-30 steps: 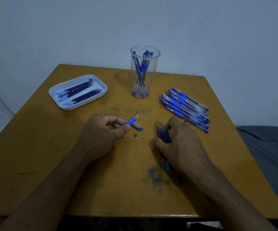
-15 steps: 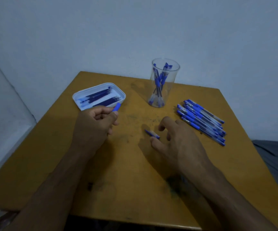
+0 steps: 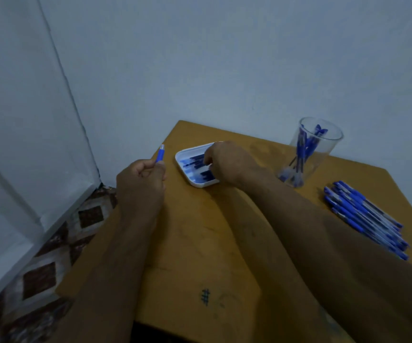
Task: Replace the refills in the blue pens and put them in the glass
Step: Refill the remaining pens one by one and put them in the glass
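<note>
My left hand (image 3: pixel 142 180) holds a blue pen barrel (image 3: pixel 160 153) upright, just off the table's left edge. Over the white tray (image 3: pixel 184 154) of dark blue refills (image 3: pixel 196 161) lies my right hand (image 3: pixel 227 162), fingers curled down onto the refills; whether it grips one is hidden. A clear glass (image 3: pixel 310 151) with several blue pens in it stands at the back right. A pile of blue pens (image 3: pixel 364 216) lies at the right edge.
The brown wooden table (image 3: pixel 200 243) has an ink mark (image 3: pixel 205 297) near its front. A tiled floor (image 3: pixel 51 256) and a white wall lie to the left of the table.
My right hand has crossed from the table's middle to the tray of refills. My left hand has lifted the barrel leftward. The view has swung left.
</note>
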